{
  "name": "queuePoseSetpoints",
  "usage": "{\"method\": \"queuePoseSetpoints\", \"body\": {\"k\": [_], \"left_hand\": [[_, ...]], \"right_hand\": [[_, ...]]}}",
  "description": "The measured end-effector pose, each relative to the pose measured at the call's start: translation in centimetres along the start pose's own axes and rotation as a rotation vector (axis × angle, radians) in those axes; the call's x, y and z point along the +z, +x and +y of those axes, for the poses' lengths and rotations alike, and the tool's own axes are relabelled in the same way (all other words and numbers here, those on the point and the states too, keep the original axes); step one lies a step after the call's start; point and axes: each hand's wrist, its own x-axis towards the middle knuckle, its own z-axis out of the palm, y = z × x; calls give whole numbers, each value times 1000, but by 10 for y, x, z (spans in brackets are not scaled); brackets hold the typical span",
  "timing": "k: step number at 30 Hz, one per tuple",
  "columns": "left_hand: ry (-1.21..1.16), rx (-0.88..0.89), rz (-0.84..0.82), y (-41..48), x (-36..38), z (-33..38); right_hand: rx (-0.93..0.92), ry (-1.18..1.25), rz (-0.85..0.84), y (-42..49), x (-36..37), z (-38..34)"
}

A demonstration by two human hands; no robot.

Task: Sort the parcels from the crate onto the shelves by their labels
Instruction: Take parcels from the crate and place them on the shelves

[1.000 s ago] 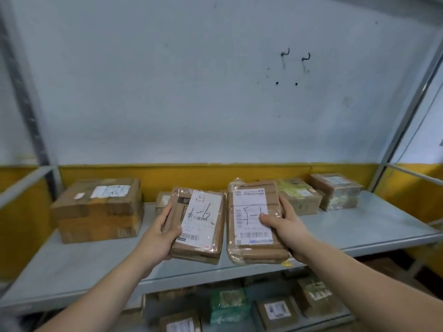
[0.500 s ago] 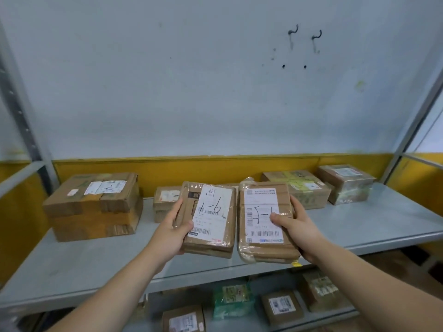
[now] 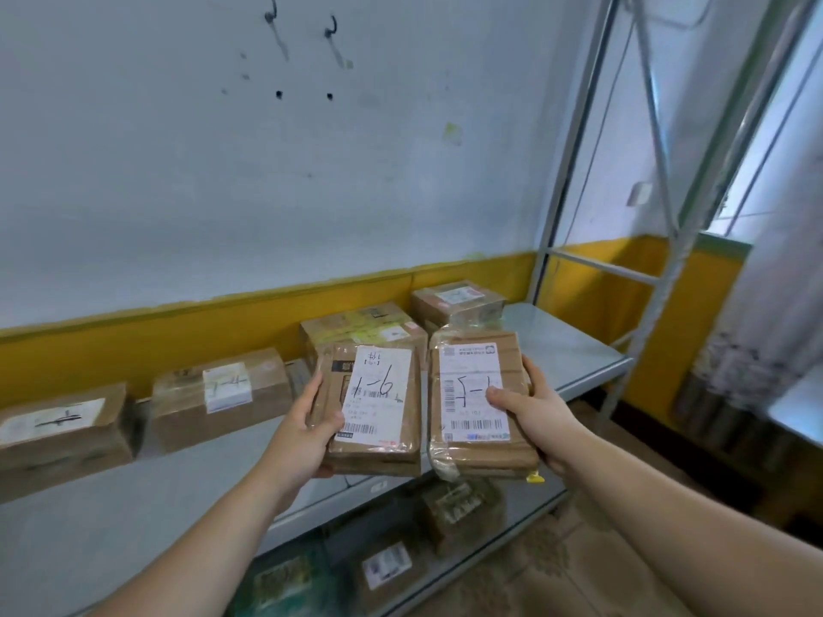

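Before the shelf [image 3: 556, 331], the person has swung right along it. Left grip [image 3: 307, 431] still clasps the 1-6 parcel [image 3: 378, 407], right grip [image 3: 534, 416] the 5-1 parcel [image 3: 476, 394], raised side by side, labels up. Neither is shelved yet; their slots seem still to be sought.

Arms are extended forward; the left parcel [image 3: 378, 407] is gripped by the left hand [image 3: 307, 434], the right parcel [image 3: 467, 452] by the right hand [image 3: 539, 416].
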Motion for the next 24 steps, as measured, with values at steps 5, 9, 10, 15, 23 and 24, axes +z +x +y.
{"method": "queuePoseSetpoints", "body": {"k": [5,9,10,15,23,24], "left_hand": [[43,-21,-51,32,53,3],[43,-60,-68,69,72,2],[47,-60,-68,80,75,1],[52,-48,-71,134,92,4],[69,-89,-57,184,114,-2],[67,-87,-46,183,116,-4]], "right_hand": [[22,17,59,34,-49,11],[47,30,70,71,-60,21],[54,20,66,81,-61,23],[85,21,47,133,-59,26],[138,28,-11,197,-71,28],[141,19,-28,203,-72,29]]}}
